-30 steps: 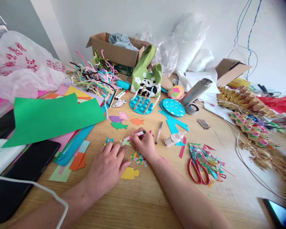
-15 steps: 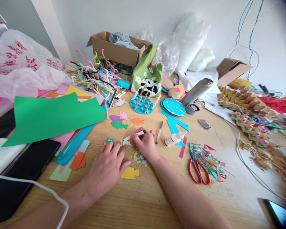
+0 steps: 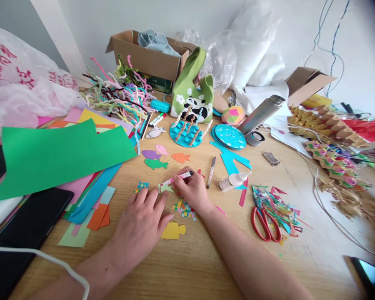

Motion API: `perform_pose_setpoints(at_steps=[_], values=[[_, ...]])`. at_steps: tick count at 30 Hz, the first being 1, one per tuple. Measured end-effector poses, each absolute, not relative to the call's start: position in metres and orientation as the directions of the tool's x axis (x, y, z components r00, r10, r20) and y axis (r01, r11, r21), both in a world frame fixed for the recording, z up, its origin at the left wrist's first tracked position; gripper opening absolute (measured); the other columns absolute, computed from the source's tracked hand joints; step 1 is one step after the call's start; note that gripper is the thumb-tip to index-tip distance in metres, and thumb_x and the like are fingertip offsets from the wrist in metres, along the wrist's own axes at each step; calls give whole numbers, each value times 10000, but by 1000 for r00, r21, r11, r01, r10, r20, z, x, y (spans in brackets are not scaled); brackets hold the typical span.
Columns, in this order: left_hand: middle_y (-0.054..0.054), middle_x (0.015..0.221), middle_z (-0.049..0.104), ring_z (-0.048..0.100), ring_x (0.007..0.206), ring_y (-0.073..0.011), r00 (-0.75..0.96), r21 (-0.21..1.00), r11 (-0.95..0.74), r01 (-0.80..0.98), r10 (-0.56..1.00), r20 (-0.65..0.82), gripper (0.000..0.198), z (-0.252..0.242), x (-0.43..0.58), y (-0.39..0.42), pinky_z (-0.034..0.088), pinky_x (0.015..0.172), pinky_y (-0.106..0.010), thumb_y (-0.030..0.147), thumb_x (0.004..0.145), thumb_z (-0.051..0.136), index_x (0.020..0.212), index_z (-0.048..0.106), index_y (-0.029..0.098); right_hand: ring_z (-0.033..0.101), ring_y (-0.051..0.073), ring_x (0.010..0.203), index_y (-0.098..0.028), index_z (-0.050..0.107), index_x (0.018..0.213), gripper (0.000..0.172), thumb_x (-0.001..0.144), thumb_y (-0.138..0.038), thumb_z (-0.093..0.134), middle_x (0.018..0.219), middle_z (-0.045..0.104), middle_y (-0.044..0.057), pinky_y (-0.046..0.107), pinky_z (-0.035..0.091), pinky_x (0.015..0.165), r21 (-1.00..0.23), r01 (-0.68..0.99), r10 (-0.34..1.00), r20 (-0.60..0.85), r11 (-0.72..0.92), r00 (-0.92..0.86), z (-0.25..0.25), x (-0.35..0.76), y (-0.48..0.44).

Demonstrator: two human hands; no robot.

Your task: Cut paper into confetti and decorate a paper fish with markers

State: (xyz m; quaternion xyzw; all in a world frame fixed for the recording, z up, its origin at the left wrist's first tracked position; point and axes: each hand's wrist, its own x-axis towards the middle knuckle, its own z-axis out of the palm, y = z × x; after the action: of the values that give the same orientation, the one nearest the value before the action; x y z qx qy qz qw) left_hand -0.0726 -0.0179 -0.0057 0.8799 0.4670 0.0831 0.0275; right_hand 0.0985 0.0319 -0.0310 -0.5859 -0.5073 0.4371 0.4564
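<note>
A white-barrelled marker is pinched in my right hand, its tip touching the head end of a small light green paper fish. The fingers of my left hand lie spread on the table, the fingertips at the fish's near edge. Yellow paper cutout lies beside my left thumb. Between the hands sits a patch of round paper dots; blue bits lie past my left fingertips. Beyond are an orange paper fish, a purple one, a green one and a pink one.
Right of my hands are a pen, a glue bottle and red-handled scissors by paper scraps. Green sheets and a black phone lie left. Behind stand a panda bag and a steel flask.
The camera view has shifted slightly, so the table's things appear a little displaced. Both hands keep nearly the same place, with the marker still at the light green fish.
</note>
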Motion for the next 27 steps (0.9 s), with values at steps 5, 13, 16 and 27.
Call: perform_pose_setpoints(at_steps=[5,13,16,27], values=[[-110,1208,616,511,1039,-299,551,128,-565,815,824,131,391,-6,-72,-18,453,850,-469,393,930,496,1244,607,189,506,116,458,-189,545,737,149,756,-319,616,540,587,-18,214,352,430,-978,193,991,-53,-76,123,-31,98,31],[-123,1229,614,524,1049,-301,551,126,-563,817,826,119,386,-4,-72,-18,466,847,-470,382,922,509,1241,611,190,483,114,453,-194,540,742,152,758,-326,614,528,572,-22,217,336,424,-981,179,992,-59,-79,115,-30,97,31],[-124,1227,614,521,1049,-302,552,128,-564,816,826,119,384,-4,-72,-18,465,852,-478,379,923,506,1241,612,190,480,113,453,-195,539,734,151,753,-325,613,525,572,-21,217,333,425,-977,199,991,-56,-80,122,-29,97,31],[-121,1212,620,522,1049,-302,557,117,-569,814,821,121,391,-3,-71,-17,461,872,-469,383,921,512,1236,614,175,484,113,443,-201,522,733,139,755,-308,608,524,583,-23,219,350,427,-982,168,990,-62,-83,126,-28,97,30]])
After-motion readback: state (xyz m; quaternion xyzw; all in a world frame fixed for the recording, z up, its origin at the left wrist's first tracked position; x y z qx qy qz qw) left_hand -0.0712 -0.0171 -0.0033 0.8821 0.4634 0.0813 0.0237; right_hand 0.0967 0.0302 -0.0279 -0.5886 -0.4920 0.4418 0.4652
